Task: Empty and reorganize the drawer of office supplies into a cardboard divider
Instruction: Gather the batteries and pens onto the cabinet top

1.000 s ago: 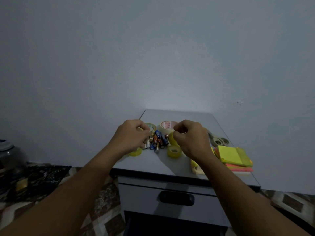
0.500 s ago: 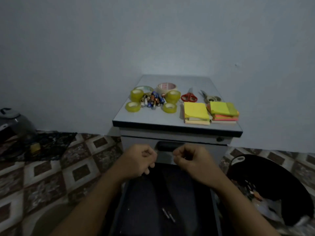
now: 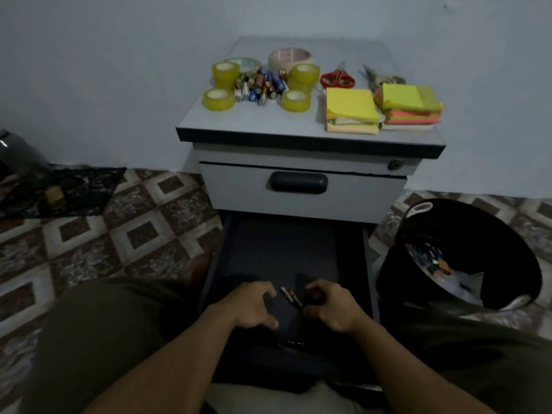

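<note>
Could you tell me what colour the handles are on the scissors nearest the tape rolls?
Red handles on those scissors, clearest in the head view.

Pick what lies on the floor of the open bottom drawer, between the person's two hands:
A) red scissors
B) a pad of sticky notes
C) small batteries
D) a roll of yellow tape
C: small batteries lie on the dark floor of the open drawer, between the left hand and the right hand. The tape rolls, red scissors and sticky notes sit on the cabinet top.
</note>
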{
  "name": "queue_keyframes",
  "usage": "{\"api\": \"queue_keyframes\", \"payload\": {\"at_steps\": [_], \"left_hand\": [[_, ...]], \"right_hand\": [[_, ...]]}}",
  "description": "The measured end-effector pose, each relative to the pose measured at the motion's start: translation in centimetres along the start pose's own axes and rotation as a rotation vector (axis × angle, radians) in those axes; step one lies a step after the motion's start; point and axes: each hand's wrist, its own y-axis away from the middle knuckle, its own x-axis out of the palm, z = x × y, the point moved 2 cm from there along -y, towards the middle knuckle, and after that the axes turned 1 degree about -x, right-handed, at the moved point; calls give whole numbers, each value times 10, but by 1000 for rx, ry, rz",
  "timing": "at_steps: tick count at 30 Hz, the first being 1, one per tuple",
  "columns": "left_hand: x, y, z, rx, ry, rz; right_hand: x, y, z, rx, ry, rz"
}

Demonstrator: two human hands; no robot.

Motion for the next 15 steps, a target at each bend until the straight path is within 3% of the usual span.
{"api": "queue_keyframes", "payload": {"at_steps": [6,10,15], "left_hand": [[33,-16,-6,102,-130,70],[37,-20,-4,156,-254,19],[39,-22,5,176,-194,-38]], "right_hand": [[19,-15,2,-42,17,-59],[26,-24,0,-56,11,-78],[29,-31,0,-19,22,-103]]}}
